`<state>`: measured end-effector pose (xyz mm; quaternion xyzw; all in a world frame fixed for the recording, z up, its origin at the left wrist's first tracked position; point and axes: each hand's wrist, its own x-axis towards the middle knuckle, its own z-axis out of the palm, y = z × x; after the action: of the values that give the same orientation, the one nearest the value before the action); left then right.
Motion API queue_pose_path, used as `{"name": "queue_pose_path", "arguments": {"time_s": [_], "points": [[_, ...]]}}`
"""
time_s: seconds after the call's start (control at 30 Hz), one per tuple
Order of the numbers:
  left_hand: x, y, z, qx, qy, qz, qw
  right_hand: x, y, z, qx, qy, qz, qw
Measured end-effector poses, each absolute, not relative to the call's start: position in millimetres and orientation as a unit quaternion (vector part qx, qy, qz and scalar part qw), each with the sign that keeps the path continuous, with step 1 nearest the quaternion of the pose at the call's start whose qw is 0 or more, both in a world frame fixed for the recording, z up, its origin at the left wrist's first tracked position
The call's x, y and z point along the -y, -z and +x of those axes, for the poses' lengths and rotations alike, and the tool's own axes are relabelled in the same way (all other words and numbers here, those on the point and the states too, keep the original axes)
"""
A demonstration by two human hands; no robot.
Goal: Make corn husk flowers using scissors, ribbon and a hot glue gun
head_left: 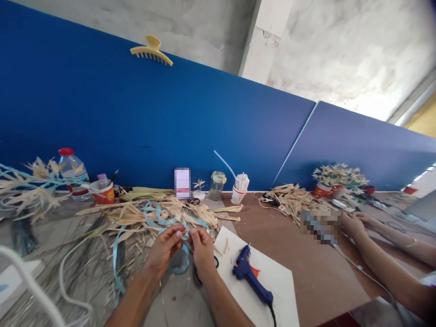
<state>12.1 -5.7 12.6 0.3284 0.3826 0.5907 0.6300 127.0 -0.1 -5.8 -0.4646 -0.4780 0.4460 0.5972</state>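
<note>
One worktable (299, 254): brown top, strewn with craft scraps from 9 round to 3 o'clock of the hands.
Husk heap (136, 213): dried strips at 12 o'clock, just beyond the fingertips.
Co-worker's forearm (374, 254): at 3 o'clock, well apart and busy with its own things.
White sheet (282, 290): at 4 o'clock, near the right wrist.
Pale blue ribbon (180, 270): loops over the husks, curls under both palms, and a short stretch rises into the pinch.
Glue gun (250, 274): lies on the sheet at 4 o'clock, untouched.
Left hand (165, 247): thumb and fingertips closed narrowly on the ribbon.
Right hand (203, 247): the same tight pinch, its fingertips nearly touching the left's.
Step in hand: seemingly shaping a small fold or loop in the ribbon, held taut between the two pinches.
Next move calls for: likely a steady hold on one side while the other re-grips. The slack lies at 6 o'clock, directly under the grip.
</note>
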Motion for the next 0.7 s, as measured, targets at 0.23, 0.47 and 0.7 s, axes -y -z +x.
{"name": "queue_pose_path", "arguments": {"time_s": [0.23, 0.47, 0.7], "points": [[4, -9, 14, -0.378, -0.617, 0.293, 0.625, 8, 10, 121, 0.579, -0.322, -0.487, 0.569], [5, -11, 12, -0.365, -0.603, 0.303, 0.642, 7, 3, 129, 0.558, -0.315, -0.468, 0.609], [13, -19, 17, -0.365, -0.486, 0.369, 0.703, -7, -5, 144, 0.435, -0.547, -0.381, 0.605]]}}
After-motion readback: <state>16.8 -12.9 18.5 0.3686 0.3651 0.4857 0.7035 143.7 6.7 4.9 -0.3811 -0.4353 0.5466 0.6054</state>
